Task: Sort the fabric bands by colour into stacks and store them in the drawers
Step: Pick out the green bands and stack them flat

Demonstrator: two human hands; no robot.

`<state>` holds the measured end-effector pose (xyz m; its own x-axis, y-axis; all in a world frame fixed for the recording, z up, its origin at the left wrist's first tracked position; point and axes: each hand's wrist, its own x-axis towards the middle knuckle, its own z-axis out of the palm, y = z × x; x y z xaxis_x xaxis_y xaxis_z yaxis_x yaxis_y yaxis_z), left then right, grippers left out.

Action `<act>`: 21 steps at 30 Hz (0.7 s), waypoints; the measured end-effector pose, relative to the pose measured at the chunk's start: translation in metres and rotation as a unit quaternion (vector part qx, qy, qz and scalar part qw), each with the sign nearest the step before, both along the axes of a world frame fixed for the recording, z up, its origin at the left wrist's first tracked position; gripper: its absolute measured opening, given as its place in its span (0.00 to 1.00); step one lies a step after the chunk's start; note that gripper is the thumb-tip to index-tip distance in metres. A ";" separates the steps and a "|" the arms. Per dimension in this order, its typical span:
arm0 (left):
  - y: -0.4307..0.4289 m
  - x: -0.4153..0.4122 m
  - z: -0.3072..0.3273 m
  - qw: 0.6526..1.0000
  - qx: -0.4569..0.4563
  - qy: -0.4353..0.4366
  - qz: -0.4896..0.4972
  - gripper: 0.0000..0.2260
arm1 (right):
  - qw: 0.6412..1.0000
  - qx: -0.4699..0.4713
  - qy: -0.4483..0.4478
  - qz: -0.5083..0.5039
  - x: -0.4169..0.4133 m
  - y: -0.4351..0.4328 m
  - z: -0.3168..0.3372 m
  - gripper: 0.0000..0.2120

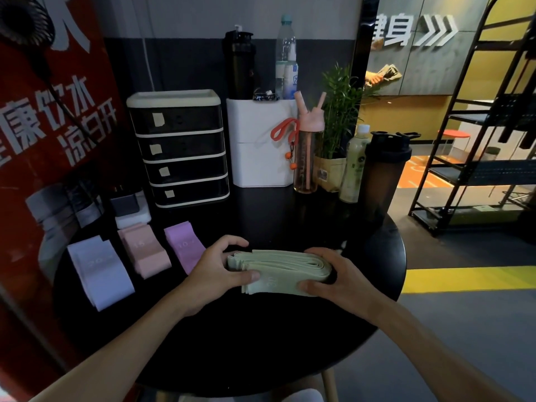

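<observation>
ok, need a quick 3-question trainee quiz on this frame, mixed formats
1. True or false: the left hand and the right hand both grip the green stack.
2. Multiple choice: the drawers of the drawer unit are A) all shut, B) one open, C) all open.
3. Fill in: between the lavender stack and the purple stack lies the ___ stack.

Key: 1 true; 2 A; 3 pink, the pink stack.
</observation>
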<state>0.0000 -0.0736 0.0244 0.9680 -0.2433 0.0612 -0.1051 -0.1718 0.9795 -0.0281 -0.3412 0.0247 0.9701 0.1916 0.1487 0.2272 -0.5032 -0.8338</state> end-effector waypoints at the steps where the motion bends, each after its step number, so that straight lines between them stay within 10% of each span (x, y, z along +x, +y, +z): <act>1: -0.002 0.000 0.002 1.000 -0.014 -0.002 0.013 0.25 | 1.000 0.009 0.001 0.001 -0.002 0.000 0.001 0.26; 14: 0.017 0.043 0.087 0.995 -0.003 -0.035 0.092 0.25 | 0.940 0.299 0.162 -0.016 0.021 0.061 0.017 0.15; 21: 0.051 0.091 0.120 0.992 0.119 0.032 0.033 0.15 | 0.953 0.240 0.187 -0.007 0.066 0.113 0.021 0.13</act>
<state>0.0913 -0.0226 0.1442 0.9822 -0.1804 -0.0525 -0.0252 -0.4033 0.9147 0.0376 -0.2279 0.0461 0.9742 0.1762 -0.1409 -0.1351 -0.0447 -0.9898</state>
